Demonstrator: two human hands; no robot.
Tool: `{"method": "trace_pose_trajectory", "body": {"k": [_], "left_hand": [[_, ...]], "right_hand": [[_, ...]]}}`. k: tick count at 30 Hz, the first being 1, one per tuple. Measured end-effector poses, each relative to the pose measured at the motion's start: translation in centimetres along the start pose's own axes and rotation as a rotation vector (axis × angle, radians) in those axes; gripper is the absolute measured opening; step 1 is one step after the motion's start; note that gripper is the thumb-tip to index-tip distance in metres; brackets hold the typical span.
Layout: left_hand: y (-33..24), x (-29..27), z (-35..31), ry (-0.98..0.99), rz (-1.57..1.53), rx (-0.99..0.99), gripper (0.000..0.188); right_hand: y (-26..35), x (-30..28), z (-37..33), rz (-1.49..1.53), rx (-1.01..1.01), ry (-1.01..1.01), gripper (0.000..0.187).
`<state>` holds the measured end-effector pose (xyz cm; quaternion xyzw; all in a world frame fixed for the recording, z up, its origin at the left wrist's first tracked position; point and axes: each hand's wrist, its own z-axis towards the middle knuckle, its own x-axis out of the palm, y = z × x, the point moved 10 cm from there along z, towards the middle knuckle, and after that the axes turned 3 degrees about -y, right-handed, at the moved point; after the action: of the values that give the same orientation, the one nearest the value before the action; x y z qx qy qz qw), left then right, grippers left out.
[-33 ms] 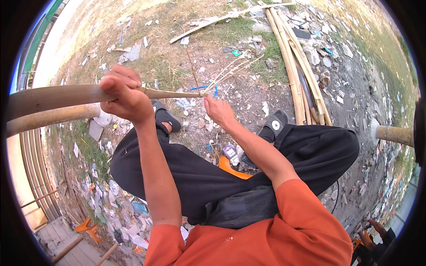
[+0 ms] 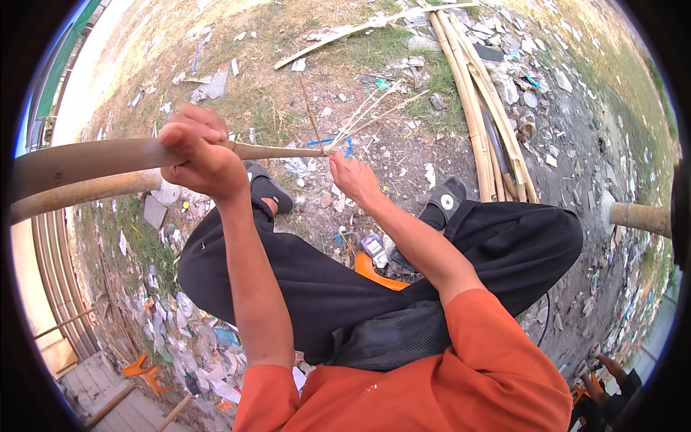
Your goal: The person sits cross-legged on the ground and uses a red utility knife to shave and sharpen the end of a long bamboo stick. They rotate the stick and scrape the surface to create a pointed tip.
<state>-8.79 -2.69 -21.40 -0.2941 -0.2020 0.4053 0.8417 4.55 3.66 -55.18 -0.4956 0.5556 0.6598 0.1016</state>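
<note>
Bamboo strip (image 2: 93,161): gripped by left hand (image 2: 205,155); right hand (image 2: 354,178) at its thin end, grip unclear. Beyond that end: thin splints (image 2: 345,135). Right of strip: bamboo poles (image 2: 471,108).

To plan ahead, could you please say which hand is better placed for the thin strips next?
Probably the right hand: it is at the narrow end of the bamboo, by the thin strips; the left hand grips the thicker part.

Orange-red short-sleeved shirt (image 2: 403,392), small pale flecks on its front, plain sleeves (image 2: 497,331) ending above the elbows, loose black trousers (image 2: 317,270), black mesh-textured item (image 2: 392,335) at the waist, dark open-toed sandals (image 2: 451,204), a white star-bearing round marking on the right one
</note>
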Motion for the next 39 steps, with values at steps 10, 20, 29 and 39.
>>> {"method": "trace_pose_trajectory", "body": {"k": [10,20,29,39], "left_hand": [[-0.9,0.5,-0.1,0.002,0.033,-0.003,0.055],[0.5,-1.4,0.2,-0.103,0.061,-0.049,0.06],[-0.4,0.1,-0.3,-0.051,0.085,-0.043,0.058],[-0.4,0.0,-0.4,-0.037,0.053,-0.034,0.056]], "right_hand": [[-1.7,3.9,2.1,-0.096,0.246,0.115,0.029],[-4.5,8.1,-2.5,1.369,0.685,0.678,0.024],[-4.8,3.5,-1.4,0.852,0.514,0.636,0.031],[-0.1,4.0,-4.5,1.444,0.555,1.175,0.042]]}}
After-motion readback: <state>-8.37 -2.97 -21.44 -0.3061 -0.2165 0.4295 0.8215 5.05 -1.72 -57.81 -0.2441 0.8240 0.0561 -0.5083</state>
